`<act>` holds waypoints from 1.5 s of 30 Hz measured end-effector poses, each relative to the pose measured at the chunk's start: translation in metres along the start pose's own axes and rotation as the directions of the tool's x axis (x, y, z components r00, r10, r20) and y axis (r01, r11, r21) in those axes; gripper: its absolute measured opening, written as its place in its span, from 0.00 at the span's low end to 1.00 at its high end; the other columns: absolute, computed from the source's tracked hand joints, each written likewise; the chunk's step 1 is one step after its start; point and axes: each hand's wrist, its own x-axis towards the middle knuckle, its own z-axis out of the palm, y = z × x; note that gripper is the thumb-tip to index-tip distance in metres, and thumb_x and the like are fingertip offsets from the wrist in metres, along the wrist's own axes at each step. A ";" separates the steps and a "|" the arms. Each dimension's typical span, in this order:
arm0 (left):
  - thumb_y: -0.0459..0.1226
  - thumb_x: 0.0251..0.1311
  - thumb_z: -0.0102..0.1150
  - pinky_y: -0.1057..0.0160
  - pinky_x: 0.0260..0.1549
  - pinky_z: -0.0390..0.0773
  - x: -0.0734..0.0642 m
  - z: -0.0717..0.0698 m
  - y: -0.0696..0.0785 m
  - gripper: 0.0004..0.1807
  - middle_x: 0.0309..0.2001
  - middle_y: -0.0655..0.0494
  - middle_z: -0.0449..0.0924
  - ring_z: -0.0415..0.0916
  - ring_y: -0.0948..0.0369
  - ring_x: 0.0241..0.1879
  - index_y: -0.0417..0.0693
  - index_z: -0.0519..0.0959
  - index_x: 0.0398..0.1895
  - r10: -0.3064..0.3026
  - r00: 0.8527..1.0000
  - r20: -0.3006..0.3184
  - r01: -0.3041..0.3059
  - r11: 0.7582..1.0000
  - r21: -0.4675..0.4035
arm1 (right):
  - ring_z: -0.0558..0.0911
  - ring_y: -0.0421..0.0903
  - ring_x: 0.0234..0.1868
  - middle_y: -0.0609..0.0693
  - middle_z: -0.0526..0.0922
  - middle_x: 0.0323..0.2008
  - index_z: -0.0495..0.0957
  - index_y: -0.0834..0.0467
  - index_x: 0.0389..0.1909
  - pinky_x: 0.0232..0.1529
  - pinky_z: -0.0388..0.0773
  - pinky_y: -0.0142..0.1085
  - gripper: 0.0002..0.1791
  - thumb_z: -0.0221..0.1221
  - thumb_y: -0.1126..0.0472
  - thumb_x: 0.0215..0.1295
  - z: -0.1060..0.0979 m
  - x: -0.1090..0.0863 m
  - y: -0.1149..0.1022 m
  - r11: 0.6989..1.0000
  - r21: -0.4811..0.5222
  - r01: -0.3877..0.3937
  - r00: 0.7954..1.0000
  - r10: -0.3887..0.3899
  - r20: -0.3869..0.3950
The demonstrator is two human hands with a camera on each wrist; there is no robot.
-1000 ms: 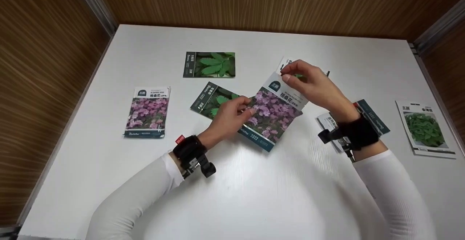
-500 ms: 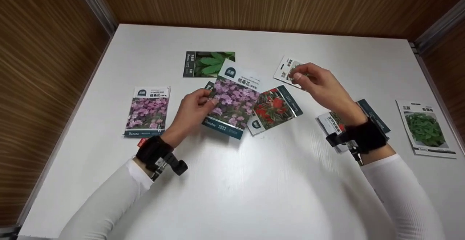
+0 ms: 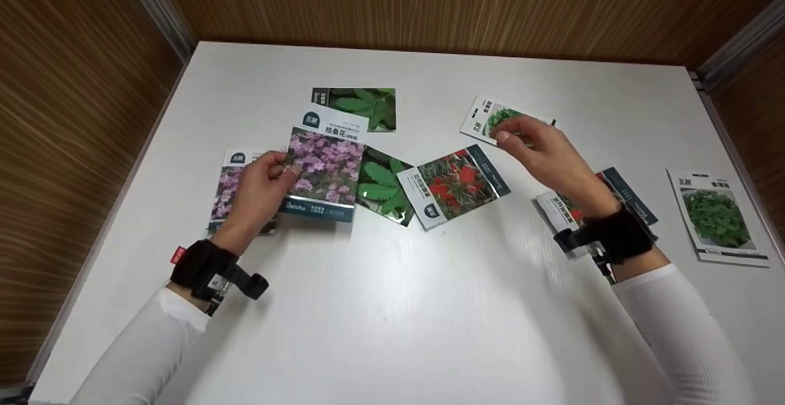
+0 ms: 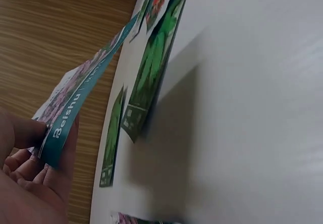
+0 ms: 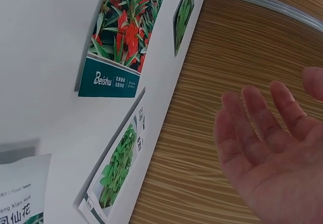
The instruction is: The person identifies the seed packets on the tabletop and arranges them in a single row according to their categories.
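Note:
My left hand pinches the left edge of a seed packet with pink-purple flowers, held above the table as its shadow in the left wrist view shows. Another pink-flower packet lies under that hand, partly hidden. The held packet overlaps two green-leaf packets in the head view, one at the back and one in the middle. My right hand, fingers loosely bent and holding nothing, hovers near a white packet with green leaves. A red-flower packet lies between the hands.
Beneath the right wrist lies a second red-flower packet, partly covered. Far right is a white green-leaf packet. All rest on a white table with wood-grain panels behind and at the sides.
The left hand has carried the pink-flower packet leftward from beside the right hand, uncovering the red-flower packet. The right hand has let go of its top and shifted slightly right.

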 end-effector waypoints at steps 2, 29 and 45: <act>0.38 0.76 0.56 0.66 0.26 0.64 -0.001 -0.006 -0.007 0.19 0.25 0.59 0.64 0.62 0.63 0.24 0.36 0.75 0.63 -0.017 1.000 -0.016 0.017 1.000 0.024 | 0.79 0.57 0.63 0.60 0.81 0.58 0.77 0.63 0.61 0.64 0.72 0.59 0.24 0.52 0.48 0.81 0.000 0.000 0.000 1.000 0.000 -0.002 1.000 0.002 0.002; 0.38 0.75 0.56 0.59 0.40 0.73 0.004 -0.018 -0.034 0.25 0.47 0.39 0.80 0.76 0.52 0.43 0.34 0.68 0.69 -0.068 0.996 -0.053 0.078 0.974 0.213 | 0.78 0.60 0.62 0.60 0.80 0.60 0.77 0.62 0.61 0.62 0.73 0.62 0.25 0.52 0.45 0.81 -0.003 -0.007 0.005 0.999 -0.044 -0.019 1.000 0.020 0.022; 0.36 0.67 0.65 0.61 0.16 0.73 -0.001 0.006 -0.037 0.28 0.28 0.51 0.78 0.73 0.58 0.20 0.34 0.69 0.66 0.143 0.990 -0.005 -0.128 0.897 0.423 | 0.78 0.61 0.64 0.60 0.80 0.60 0.77 0.63 0.61 0.64 0.71 0.62 0.24 0.51 0.47 0.82 -0.003 -0.010 0.005 0.999 -0.049 -0.008 0.999 0.010 0.041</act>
